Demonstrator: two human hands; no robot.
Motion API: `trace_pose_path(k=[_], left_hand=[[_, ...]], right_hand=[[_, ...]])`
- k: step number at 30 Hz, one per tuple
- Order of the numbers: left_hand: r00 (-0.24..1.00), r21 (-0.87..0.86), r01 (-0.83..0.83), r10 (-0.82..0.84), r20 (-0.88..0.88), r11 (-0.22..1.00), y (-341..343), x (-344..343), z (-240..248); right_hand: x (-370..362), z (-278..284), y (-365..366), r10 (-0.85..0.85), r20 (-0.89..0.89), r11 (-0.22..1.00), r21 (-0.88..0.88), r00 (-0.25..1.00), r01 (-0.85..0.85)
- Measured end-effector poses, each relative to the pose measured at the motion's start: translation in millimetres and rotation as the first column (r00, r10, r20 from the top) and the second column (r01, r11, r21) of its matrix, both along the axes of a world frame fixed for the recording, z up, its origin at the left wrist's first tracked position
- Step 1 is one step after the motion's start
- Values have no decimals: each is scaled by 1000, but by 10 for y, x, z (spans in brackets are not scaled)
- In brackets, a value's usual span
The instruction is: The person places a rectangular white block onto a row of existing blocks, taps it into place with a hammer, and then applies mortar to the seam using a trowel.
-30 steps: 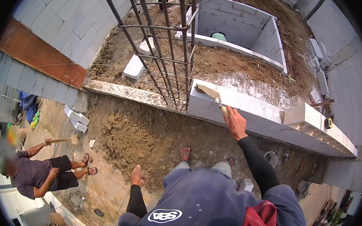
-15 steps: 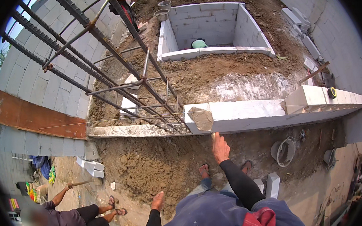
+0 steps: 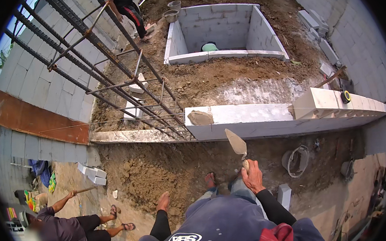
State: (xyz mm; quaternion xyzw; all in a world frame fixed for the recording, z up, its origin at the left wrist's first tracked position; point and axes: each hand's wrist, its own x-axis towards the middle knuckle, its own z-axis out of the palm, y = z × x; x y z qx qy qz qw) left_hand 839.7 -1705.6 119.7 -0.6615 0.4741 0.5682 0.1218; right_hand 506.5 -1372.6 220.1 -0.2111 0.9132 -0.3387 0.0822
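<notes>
My right hand (image 3: 252,177) is closed around the wooden handle of a pointing trowel (image 3: 236,142). The blade, coated in pale grey mortar, hangs in front of the low white block wall (image 3: 250,112), apart from it. A patch of wet mortar (image 3: 200,117) lies on the wall's top near its left end. My left hand (image 3: 163,201) hangs low over the soil with its fingers stretched out, holding nothing. A thin string runs across the wall's top. On the raised blocks at the right sits a yellow and black tape measure (image 3: 345,97).
An upright rebar cage (image 3: 123,76) stands at the wall's left end. Buckets (image 3: 295,160) rest on the ground at right. Beyond is a block-lined pit (image 3: 227,54) with a person inside. Another person (image 3: 75,227) holds a stick at lower left; one more stands at the back.
My right hand has drawn the trowel back off the wall toward me and to the right. The mortar patch now shows on the block. The person at the back has moved.
</notes>
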Motion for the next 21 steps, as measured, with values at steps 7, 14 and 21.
trace_pose_path(k=[7,14,21], left_hand=[[953,-72,10,-31,-303,997,460,-1290,736],[791,-179,59,-155,-591,982,34,-2315,1224],[722,-225,232,-322,-612,946,-290,-2717,1320]], right_hand=[[-297,309,-163,35,294,987,-159,955,13],[-354,458,-811,128,327,989,-108,936,-98],[-387,542,-1597,188,221,981,-1,957,-193]])
